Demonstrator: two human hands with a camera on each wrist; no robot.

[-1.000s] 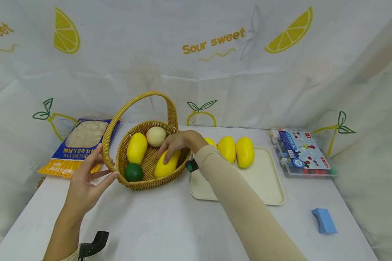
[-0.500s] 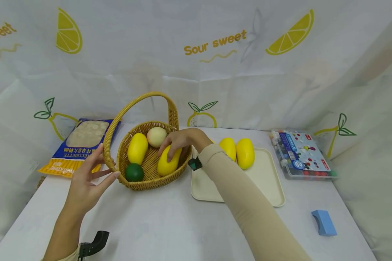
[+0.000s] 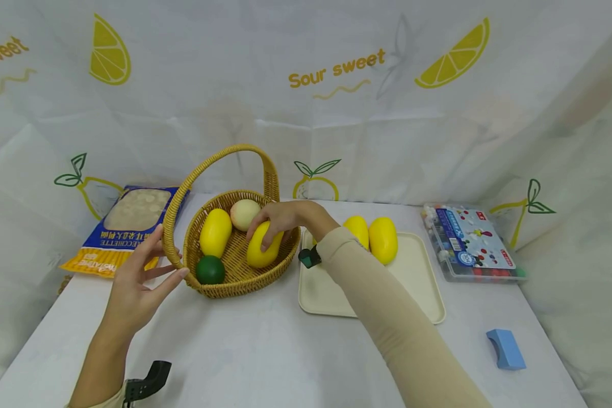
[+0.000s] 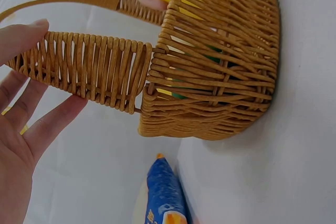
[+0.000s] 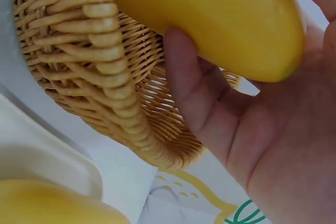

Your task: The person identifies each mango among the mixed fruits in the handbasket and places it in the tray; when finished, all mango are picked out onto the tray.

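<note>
Lemon curtain [image 3: 306,124] behind, and toward the tabletop's [image 3: 234,351] back edge, pinching the basket's [image 3: 234,290] handle [image 3: 236,148] in the left hand [image 3: 135,289], gripping a mango [image 3: 263,252] in the right hand [image 3: 280,216] over the basket's right side, best to brace lightly and steer clear of the handle.

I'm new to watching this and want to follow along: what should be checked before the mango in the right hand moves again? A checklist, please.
1. Mango held: ok; the right hand grips the yellow mango.
2. Basket steadied: ok; the left hand pinches the handle of the wicker basket.
3. Mango off the basket's floor: cannot tell.
4. Whole cream tray visible from the head camera: not ok; the right sleeve covers part.
5. Blue block apart from the tray: ok.
</note>
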